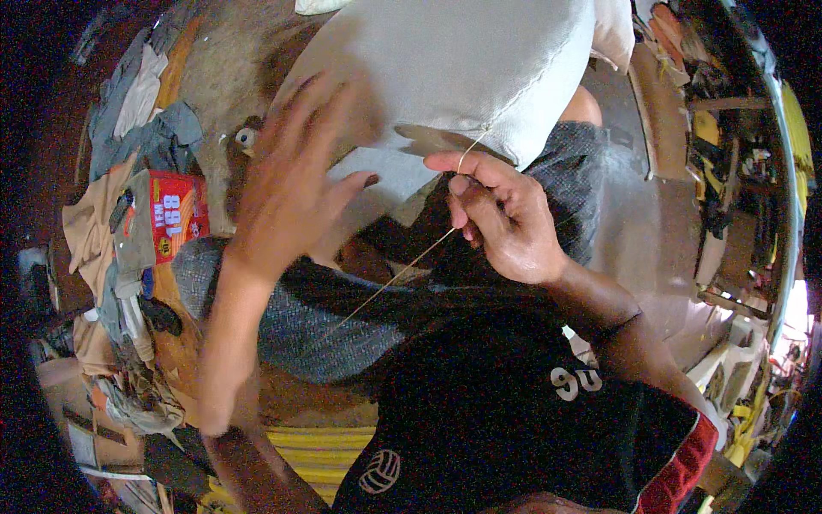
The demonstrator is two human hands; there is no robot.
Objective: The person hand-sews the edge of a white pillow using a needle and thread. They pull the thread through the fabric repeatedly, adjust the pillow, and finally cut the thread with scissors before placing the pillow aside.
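A large, full-looking white cloth piece lies across the top middle, with a stitched seam along its right edge. From the lower end of that seam a thin tan thread runs to my right hand. Thumb and fingers there pinch the thread, and its tail slants down left over my lap. Over the cloth's left side, my left hand is blurred by motion. Its fingers are spread and nothing shows in them; whether it touches the cloth I cannot tell.
On the left stands a red printed box among heaped clothes. A small white-rimmed roll lies on the floor. Dark patterned shorts cover my legs. Yellow slats show below, and cluttered shelving lines the right.
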